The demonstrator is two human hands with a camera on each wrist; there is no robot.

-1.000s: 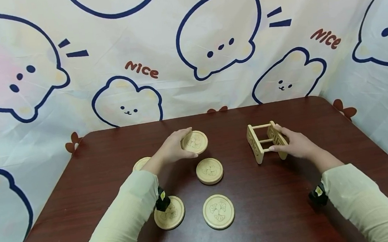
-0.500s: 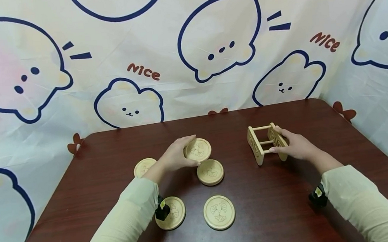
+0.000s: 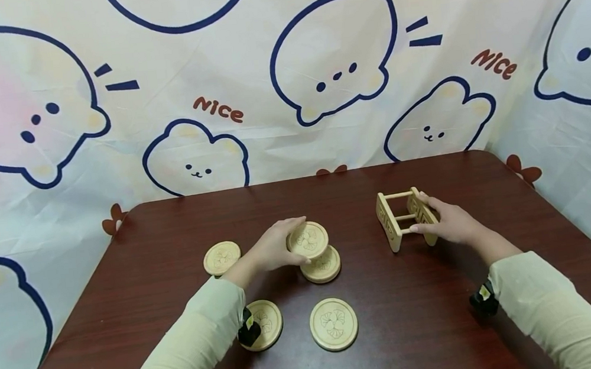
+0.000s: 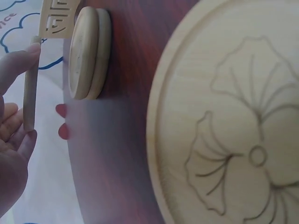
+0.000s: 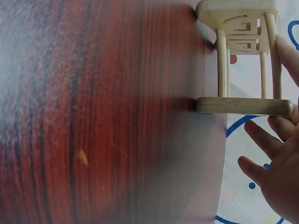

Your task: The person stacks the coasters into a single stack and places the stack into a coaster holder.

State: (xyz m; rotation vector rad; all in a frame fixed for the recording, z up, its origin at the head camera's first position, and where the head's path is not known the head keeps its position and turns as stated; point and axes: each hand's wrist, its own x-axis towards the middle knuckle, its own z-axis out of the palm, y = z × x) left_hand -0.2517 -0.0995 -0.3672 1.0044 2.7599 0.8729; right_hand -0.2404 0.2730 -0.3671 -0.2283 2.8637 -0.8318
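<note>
My left hand (image 3: 275, 250) pinches a round wooden coaster (image 3: 310, 240) by its edges, thumb on the near side. Two stacked coasters (image 3: 323, 271) lie just below it, partly covered by the held one in the head view. In the left wrist view the held coaster (image 4: 31, 91) is seen edge-on, a short gap from the stack (image 4: 88, 56). With thumb and fingers, my right hand (image 3: 451, 220) grips the right side panel of a small wooden coaster rack (image 3: 388, 223). Nothing lies in the rack, whose rods join two cut-out panels (image 5: 243, 105).
Single coasters with a carved leaf pattern lie at the far left (image 3: 222, 257), by the left wrist (image 3: 267, 324) and at the near middle (image 3: 333, 324). The dark wooden table (image 3: 394, 317) ends at a printed cloth (image 3: 259, 140) behind.
My left hand has moved the held coaster nearer and slightly right, from behind the stack to over its far part. The right hand and rack stay in place.
</note>
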